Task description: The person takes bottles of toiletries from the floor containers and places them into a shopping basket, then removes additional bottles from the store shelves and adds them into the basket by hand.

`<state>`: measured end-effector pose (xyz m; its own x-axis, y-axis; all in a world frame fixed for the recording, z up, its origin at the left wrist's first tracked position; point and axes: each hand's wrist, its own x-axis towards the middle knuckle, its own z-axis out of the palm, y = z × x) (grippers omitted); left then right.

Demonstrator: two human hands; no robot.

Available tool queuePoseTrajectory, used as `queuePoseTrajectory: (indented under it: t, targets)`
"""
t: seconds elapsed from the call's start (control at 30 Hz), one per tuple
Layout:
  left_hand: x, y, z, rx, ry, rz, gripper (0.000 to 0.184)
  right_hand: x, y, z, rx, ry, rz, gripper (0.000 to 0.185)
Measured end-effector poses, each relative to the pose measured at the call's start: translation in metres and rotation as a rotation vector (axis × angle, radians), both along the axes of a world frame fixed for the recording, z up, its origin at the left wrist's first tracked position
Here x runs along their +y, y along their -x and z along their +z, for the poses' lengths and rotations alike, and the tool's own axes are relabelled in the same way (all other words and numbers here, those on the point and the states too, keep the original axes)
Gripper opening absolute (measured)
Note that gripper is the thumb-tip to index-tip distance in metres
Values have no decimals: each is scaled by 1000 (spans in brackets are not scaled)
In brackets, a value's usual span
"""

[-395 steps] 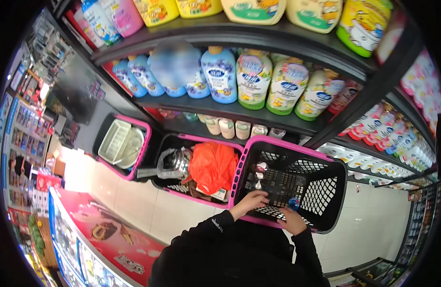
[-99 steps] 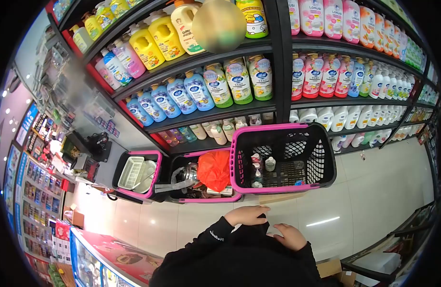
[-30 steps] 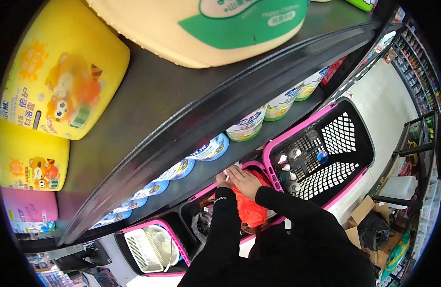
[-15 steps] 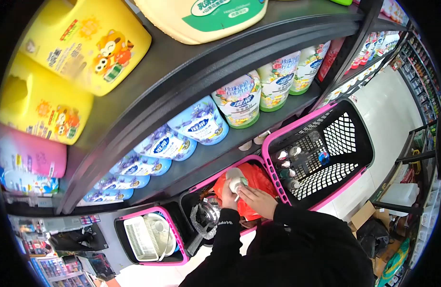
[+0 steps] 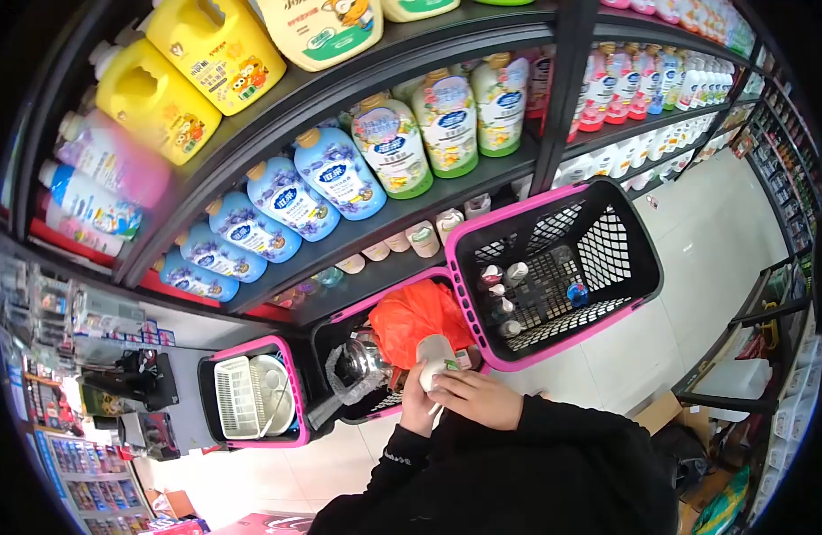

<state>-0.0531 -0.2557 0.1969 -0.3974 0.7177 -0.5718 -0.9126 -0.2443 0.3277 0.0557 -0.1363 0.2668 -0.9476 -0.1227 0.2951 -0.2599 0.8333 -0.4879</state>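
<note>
A pale pump bottle with a bit of green on its label [image 5: 436, 350] is held in front of my body, tilted with its base away from me. My left hand [image 5: 417, 406] is wrapped round its side near the top. My right hand [image 5: 479, 398] lies over the bottle's top end, its fingers closed against it; a thin white nozzle pokes out below. Just beyond the bottle, an orange-red plastic bag [image 5: 417, 319] fills part of a pink-rimmed black basket [image 5: 447, 275], which also holds a shiny metal pot [image 5: 366, 358].
To the right, a larger pink-rimmed basket [image 5: 567, 346] contains several small bottles [image 5: 515, 274]. At left, another basket [image 5: 302, 392] carries a white dish rack [image 5: 239, 399]. Ahead runs a curved shelf [image 5: 482, 183] of blue bottles [image 5: 340, 174] and green-bottomed ones [image 5: 390, 147], with yellow jugs [image 5: 219, 45] above.
The view has drawn back and shows more of the shelves. Both hands have brought the bottle closer to my body, and its base now points away from me.
</note>
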Motion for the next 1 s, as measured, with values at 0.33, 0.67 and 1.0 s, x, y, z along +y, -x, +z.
queuePoseTrajectory:
  t: [0.33, 0.67, 1.0]
  targets:
    - [27, -151, 93, 421, 62, -10, 41, 11, -135, 32, 110, 3, -31, 36]
    - [71, -201, 44, 29, -51, -252, 47, 41, -221, 45, 78, 32, -182, 34]
    - [122, -189, 43, -92, -41, -250, 35, 86, -207, 27, 38, 113, -242, 33]
